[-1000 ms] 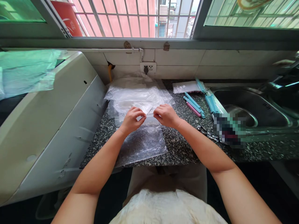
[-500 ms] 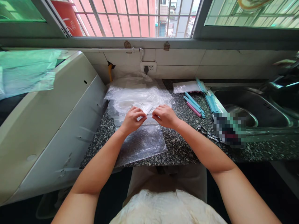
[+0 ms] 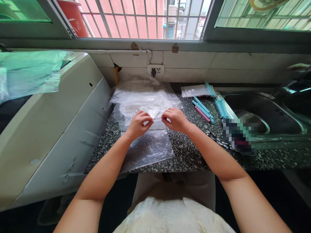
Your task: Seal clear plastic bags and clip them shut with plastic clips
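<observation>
A clear plastic zip bag [image 3: 152,147] lies over the front of the dark speckled counter, its top strip running between my two hands. My left hand [image 3: 140,124] pinches that strip between thumb and fingers. A short way to the right, my right hand [image 3: 175,120] pinches the same strip near its right end. Just beyond my fingers rests a loose pile of clear plastic bags [image 3: 141,94], with a white piece among them. Both thumbs and index fingertips are closed on the bag's edge.
Blue sealing clips [image 3: 202,106] and a pink clip [image 3: 202,114] lie to the right, near a white packet [image 3: 195,90]. A steel sink [image 3: 255,97] is set in at far right. A pale appliance [image 3: 73,106] stands along the left. A wall socket [image 3: 155,70] is behind.
My right hand has slid slightly to the right along the bag's strip, widening the gap between my hands. My left hand stays almost in place.
</observation>
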A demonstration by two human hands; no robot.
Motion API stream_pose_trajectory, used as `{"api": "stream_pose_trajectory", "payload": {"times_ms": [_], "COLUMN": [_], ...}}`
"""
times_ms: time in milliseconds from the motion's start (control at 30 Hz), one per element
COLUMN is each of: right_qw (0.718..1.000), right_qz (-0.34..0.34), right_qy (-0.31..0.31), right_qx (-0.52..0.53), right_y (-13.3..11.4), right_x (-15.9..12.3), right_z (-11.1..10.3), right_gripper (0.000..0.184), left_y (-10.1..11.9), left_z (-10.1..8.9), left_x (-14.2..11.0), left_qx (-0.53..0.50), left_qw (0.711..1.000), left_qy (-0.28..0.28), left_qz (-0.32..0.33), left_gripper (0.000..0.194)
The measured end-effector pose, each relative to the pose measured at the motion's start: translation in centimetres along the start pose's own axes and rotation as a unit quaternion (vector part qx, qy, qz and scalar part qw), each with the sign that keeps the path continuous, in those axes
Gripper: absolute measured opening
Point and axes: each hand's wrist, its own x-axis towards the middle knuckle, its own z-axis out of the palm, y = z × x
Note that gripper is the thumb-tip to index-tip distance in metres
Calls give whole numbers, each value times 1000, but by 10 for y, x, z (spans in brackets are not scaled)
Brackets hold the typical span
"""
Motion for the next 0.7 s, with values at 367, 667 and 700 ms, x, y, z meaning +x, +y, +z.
{"api": "stream_pose_trajectory", "payload": {"times_ms": [367, 667, 700], "right_qw": [1000, 1000, 1000], "right_qz": [-15, -19, -20], "right_qy": [-4, 7, 8], "right_qx": [-10, -16, -16], "right_y": [0, -3, -3], "right_x": [1, 1, 1], "right_z": [2, 3, 3], "right_gripper": [19, 20, 20], "left_y": [2, 5, 5], "left_z": [0, -1, -1], "left_x": [1, 0, 0], "left_qx": [-5, -13, -14], "left_qw": [1000, 1000, 1000], "left_qy": [-11, 3, 7], "left_qz": [-18, -26, -22], "left_gripper": [14, 11, 11]}}
